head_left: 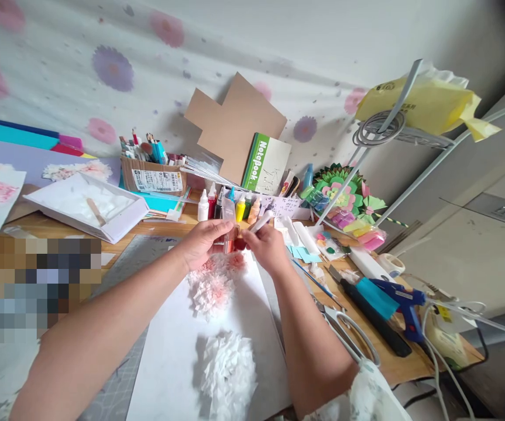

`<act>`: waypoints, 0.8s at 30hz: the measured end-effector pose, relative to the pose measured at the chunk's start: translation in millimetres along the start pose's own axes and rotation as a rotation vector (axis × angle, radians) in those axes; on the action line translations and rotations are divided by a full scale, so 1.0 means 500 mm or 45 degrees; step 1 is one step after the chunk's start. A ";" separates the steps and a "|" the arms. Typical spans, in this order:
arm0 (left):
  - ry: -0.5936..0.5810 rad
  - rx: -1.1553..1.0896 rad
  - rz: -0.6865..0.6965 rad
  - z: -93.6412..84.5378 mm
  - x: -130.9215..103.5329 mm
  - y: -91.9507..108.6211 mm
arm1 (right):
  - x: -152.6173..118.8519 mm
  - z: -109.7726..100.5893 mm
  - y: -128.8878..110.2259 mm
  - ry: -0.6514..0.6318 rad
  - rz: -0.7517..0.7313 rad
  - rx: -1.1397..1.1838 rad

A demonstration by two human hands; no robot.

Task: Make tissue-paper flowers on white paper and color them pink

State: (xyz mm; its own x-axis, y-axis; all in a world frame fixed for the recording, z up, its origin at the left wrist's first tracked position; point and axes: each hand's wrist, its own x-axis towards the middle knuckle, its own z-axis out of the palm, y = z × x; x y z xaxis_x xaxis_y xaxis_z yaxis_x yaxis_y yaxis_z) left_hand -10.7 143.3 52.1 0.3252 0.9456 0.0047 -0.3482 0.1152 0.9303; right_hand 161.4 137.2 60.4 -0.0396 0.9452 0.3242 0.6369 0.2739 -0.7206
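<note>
Over the far end of a white sheet (160,356), my two hands are close together. My left hand (206,241) is closed around a small clear container (230,238) with orange-red liquid in it. Right beside it, my right hand (267,247) pinches a slim white stick-like thing (262,221); its lower end is hidden near the container. Just below lie pink-tinted ruffled paper flowers (210,292), their far part partly covered by my hands. A plain white ruffled paper flower (229,374) rests nearer to me on the sheet.
Several paint bottles (203,206) stand behind my hands, before a notebook (267,164). To the left is a white tray (116,225) with a wooden stick in it. Scissors (349,330), a black-handled knife (375,316) and a blue glue gun (405,304) with cords lie right.
</note>
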 end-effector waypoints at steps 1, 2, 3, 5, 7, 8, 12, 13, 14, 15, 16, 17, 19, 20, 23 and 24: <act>0.004 -0.003 0.001 0.000 0.000 -0.001 | 0.000 0.000 0.001 -0.029 0.010 -0.073; 0.024 -0.001 0.002 0.000 0.000 -0.001 | 0.000 -0.001 0.002 -0.057 0.036 -0.151; 0.042 0.003 0.000 0.001 0.000 -0.002 | 0.000 0.000 0.002 -0.056 0.064 -0.191; 0.028 -0.002 -0.006 0.002 0.001 -0.003 | -0.001 0.002 0.002 -0.023 0.059 -0.140; 0.010 0.003 -0.015 0.004 0.002 -0.001 | -0.001 0.003 0.001 -0.063 0.006 -0.103; 0.015 0.003 -0.020 0.004 0.002 0.001 | -0.001 0.002 0.001 -0.103 -0.005 -0.122; 0.117 0.009 -0.003 -0.001 -0.011 0.015 | 0.003 -0.017 0.011 -0.121 0.086 -0.237; 0.135 0.017 0.001 -0.005 -0.021 0.019 | 0.003 -0.023 0.016 -0.085 0.098 -0.201; 0.147 0.031 0.001 -0.011 -0.033 0.023 | 0.001 -0.029 0.020 -0.064 0.099 -0.141; 0.151 0.041 -0.007 -0.018 -0.047 0.026 | -0.002 -0.033 0.023 -0.055 0.090 -0.060; 0.149 0.043 -0.019 -0.027 -0.063 0.027 | -0.008 -0.034 0.024 -0.058 0.072 0.038; 0.147 0.038 -0.032 -0.036 -0.080 0.027 | -0.015 -0.033 0.023 -0.075 0.044 0.136; 0.135 0.029 -0.061 -0.052 -0.112 0.025 | -0.034 -0.024 0.012 -0.125 -0.035 0.284; 0.133 0.024 -0.068 -0.058 -0.126 0.023 | -0.045 -0.018 0.002 -0.155 -0.087 0.331; 0.103 0.005 -0.066 -0.063 -0.152 0.015 | -0.073 0.003 -0.033 -0.260 -0.273 0.356; 0.085 -0.008 -0.061 -0.062 -0.155 0.013 | -0.079 0.008 -0.043 -0.292 -0.327 0.340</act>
State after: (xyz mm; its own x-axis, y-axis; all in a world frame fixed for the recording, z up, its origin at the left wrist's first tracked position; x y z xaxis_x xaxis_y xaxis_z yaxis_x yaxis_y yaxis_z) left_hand -65.3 80.2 46.4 0.2825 0.9571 -0.0647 -0.3389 0.1627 0.9266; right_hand 146.3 94.8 60.6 -0.3600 0.8472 0.3907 0.3636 0.5130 -0.7776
